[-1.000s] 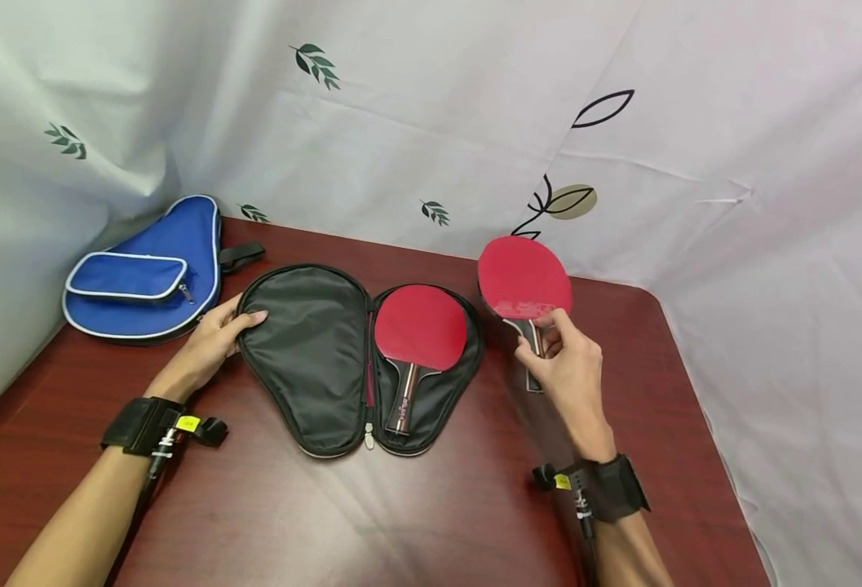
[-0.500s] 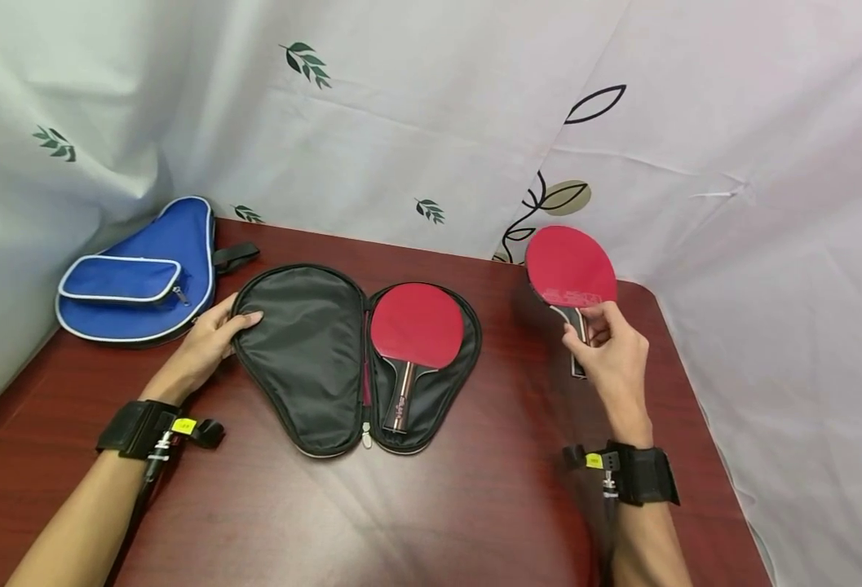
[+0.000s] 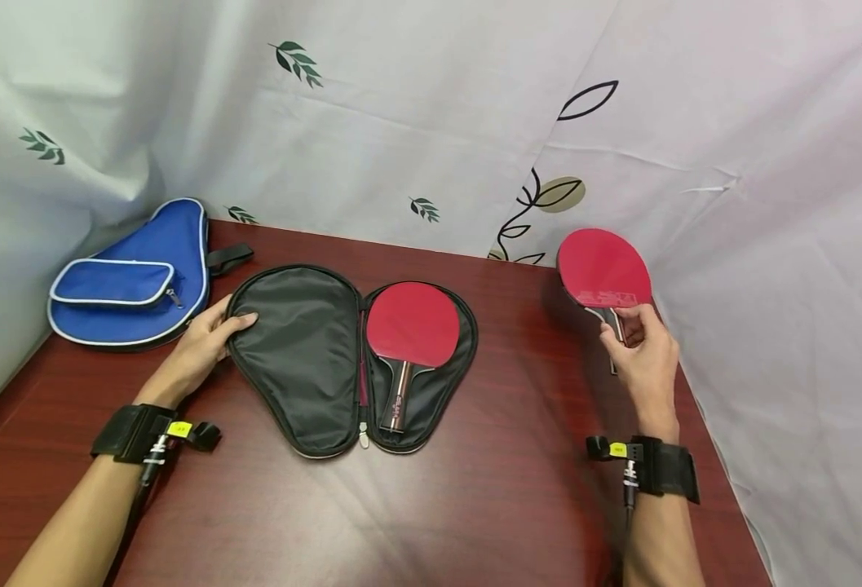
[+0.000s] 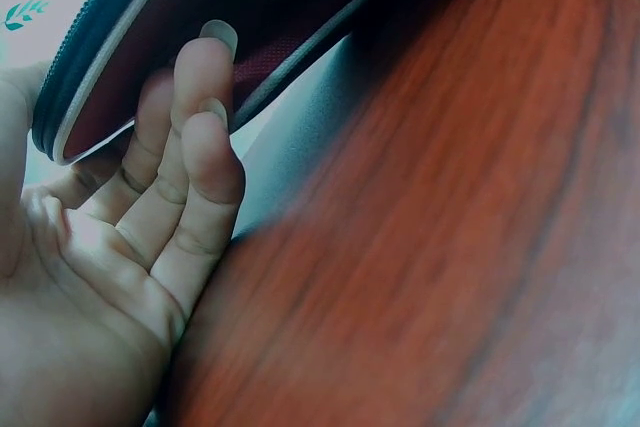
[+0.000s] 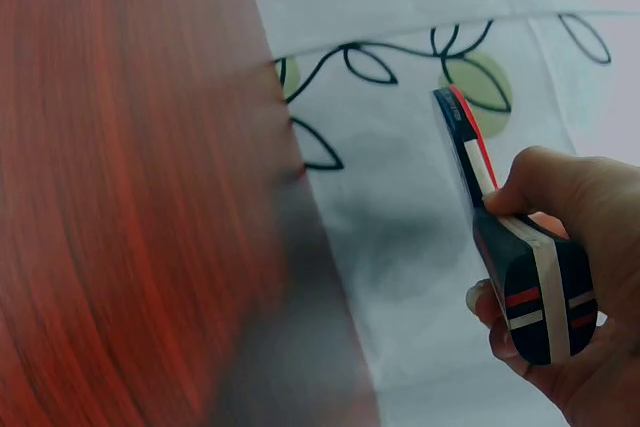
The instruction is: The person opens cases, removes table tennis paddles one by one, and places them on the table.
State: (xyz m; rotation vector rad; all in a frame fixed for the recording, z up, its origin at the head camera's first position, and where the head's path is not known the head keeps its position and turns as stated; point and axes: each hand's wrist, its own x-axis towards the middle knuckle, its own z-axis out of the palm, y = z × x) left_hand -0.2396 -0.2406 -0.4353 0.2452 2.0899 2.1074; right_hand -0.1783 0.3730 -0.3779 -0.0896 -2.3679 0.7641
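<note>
Your right hand pinches the striped handle of a red-faced, black-backed table tennis paddle, lifted above the right far corner of the dark red wooden table. Your left hand rests, fingers relaxed, on the open black zipped paddle case at the table's centre-left, bare table in front of it.

A dark red wood-grain counter with a rounded far right corner stands against white cloth hung as a backdrop on three sides. The cloth is creased and printed with small green leaf sprigs on the left and larger black-outlined leaves with an olive one on the right. Even, soft light falls from above, leaving a pale sheen on the near counter surface.
</note>
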